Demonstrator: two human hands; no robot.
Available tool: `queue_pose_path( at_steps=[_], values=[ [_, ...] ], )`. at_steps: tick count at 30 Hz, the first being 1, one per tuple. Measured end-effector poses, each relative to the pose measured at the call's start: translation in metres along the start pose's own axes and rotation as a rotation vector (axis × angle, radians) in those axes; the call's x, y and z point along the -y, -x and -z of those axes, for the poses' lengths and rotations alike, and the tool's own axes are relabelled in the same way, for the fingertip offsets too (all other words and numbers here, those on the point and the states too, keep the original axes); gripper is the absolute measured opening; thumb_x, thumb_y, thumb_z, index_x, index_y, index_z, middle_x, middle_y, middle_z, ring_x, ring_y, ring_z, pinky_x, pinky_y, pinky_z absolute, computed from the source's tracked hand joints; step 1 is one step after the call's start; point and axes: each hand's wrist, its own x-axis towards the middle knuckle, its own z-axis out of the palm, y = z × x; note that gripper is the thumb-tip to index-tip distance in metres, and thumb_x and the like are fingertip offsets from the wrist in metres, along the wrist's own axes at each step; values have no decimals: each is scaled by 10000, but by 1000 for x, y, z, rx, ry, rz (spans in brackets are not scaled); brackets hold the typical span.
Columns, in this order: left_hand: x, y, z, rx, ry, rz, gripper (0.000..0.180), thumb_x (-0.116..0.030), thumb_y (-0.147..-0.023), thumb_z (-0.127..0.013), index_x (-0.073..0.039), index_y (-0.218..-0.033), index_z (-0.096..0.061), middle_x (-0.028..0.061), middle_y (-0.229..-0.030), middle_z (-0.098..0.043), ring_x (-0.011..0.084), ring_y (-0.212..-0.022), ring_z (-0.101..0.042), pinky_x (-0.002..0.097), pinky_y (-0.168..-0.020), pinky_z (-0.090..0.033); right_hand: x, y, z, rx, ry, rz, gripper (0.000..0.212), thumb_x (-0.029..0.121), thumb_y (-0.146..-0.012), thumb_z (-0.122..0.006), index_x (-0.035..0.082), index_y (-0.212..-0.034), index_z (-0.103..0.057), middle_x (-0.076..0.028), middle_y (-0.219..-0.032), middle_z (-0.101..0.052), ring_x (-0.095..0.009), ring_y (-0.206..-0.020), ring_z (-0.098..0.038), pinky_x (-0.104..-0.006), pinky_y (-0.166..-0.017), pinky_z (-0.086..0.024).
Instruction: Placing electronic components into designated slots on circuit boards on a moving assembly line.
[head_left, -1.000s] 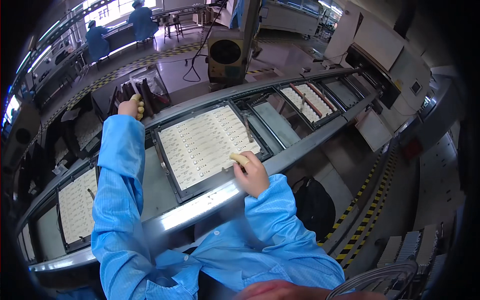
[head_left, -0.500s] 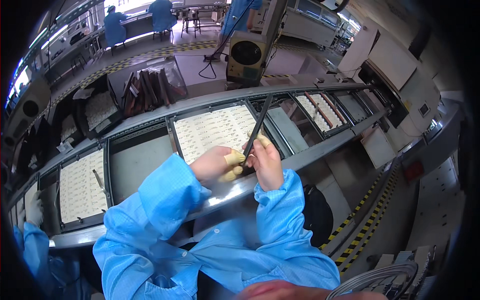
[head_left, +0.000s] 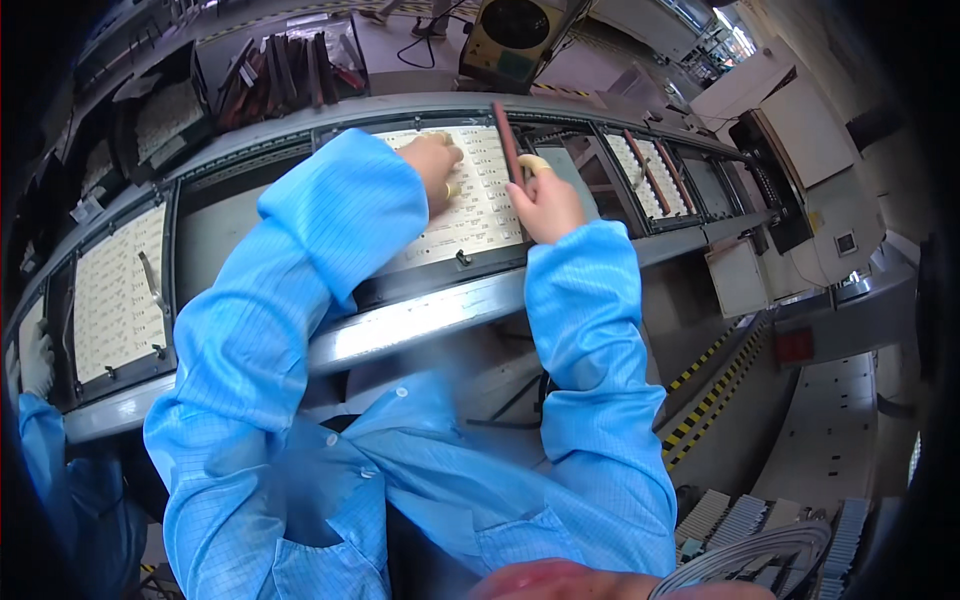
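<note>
My right hand [head_left: 550, 205] grips the lower end of a long, thin reddish-brown bar [head_left: 507, 140], which stands tilted over the right edge of a white printed board panel [head_left: 485, 185]. The panel lies in a dark frame on the conveyor. My left hand [head_left: 432, 168] reaches over the panel's upper middle, its fingers bent down and the thumb apart; I see nothing held in it. Yellow finger cots cover some fingertips of both hands. Where the left fingertips meet the panel is partly hidden.
Another framed white panel [head_left: 122, 290] lies to the left, with a co-worker's gloved hand [head_left: 38, 365] beyond it. A framed panel with two reddish bars [head_left: 650, 175] lies to the right. Behind the conveyor [head_left: 400, 335] are a pile of bars [head_left: 285, 75] and a fan unit [head_left: 512, 40].
My left hand has left the bar and moved up over the panel. My right hand has moved up and right with the bar, which looked dark before and now shows reddish-brown. The view has shifted.
</note>
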Motion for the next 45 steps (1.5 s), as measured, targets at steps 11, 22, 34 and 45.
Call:
queue_pose_path(
  at_steps=[11, 22, 34, 45],
  values=[
    [-5, -23, -8, 108, -98, 95, 804, -253, -744, -547, -116, -1406, -111, 188, -1348, -331, 372, -1216, -343, 432, -1009, -312, -1, -13, -26, 197, 158, -76, 386, 217, -820, -574, 73, -1171, -500, -143, -743, -614, -290, -708, -611, -372, -659, -477],
    [-19, -23, -12, 135, -202, 121, 736, -255, -766, -524, -237, -1405, -160, 32, -1414, -282, 379, -1260, -279, 500, -1030, -256, -1, -14, -20, 229, 172, -106, 420, 263, -787, -628, 83, -1152, -524, -99, -708, -598, -228, -642, -591, -329, -607, -463],
    [-17, -20, -11, 134, -156, 129, 712, -239, -765, -535, -223, -1394, -202, 45, -1412, -284, 388, -1229, -323, 462, -1033, -281, -40, -7, 7, 310, 209, -78, 204, 147, -742, -663, 4, -884, -633, -98, -731, -623, -169, -660, -589, -293, -620, -473],
    [0, -29, -40, -67, -205, -24, 704, -183, -693, -591, -111, -1338, -319, 81, -1400, -300, 335, -1184, -412, 415, -1032, -269, -3, -53, -33, 183, 69, -58, 202, 184, -712, -665, -3, -786, -651, -78, -644, -624, -156, -581, -584, -287, -554, -449]
  ],
)
